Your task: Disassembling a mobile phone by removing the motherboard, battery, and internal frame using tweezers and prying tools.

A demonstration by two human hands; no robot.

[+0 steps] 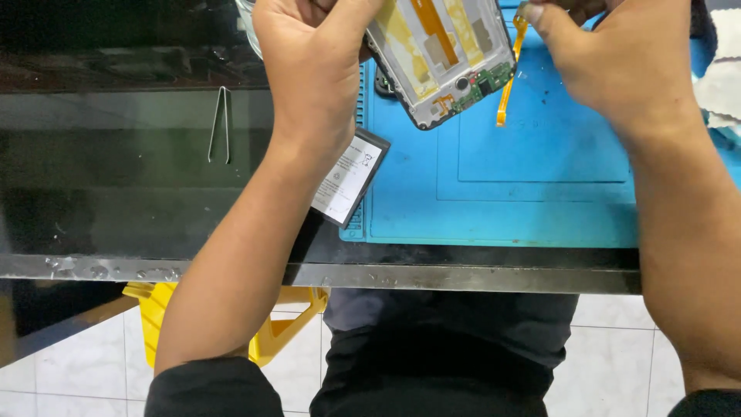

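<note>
My left hand [312, 58] grips the left side of an opened phone frame [444, 58], held tilted above the blue work mat [532, 185]. The frame's inside shows a green circuit board at its lower end and orange flex strips. My right hand [610, 54] pinches the top end of a loose orange flex cable [509, 73] that hangs down just right of the frame. A flat black battery [349, 179] with a white label lies partly under my left wrist, at the mat's left edge.
Metal tweezers [221, 123] lie on the dark glass tabletop [116, 177] to the left. The table's metal front edge [463, 276] runs across the view. A yellow stool [158, 309] stands on the white tiled floor below. White cloth [722, 85] sits at far right.
</note>
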